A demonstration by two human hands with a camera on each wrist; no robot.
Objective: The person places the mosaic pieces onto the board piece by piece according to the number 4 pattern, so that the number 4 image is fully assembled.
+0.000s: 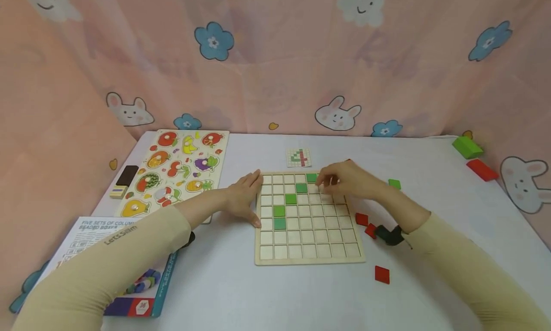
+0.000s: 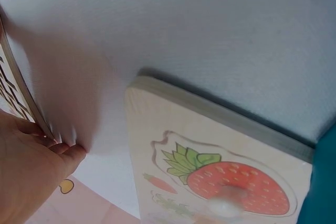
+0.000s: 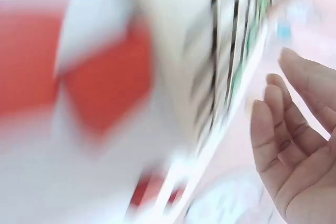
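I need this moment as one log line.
left hand touches wooden grid board; right hand near top green tile; red tiles beside board

Soft light fills the head view, with faint shadows on the table (image 1: 224, 283) around the grid board (image 1: 307, 236); it seems to fall from above. In the left wrist view it is dimmer and greyer, a brownish shadow pooling just beside the board. The right wrist view is washed out: the red tiles (image 3: 110, 82) beside the board are blurred, while the right hand (image 3: 302, 179), on its other side, is sharper.
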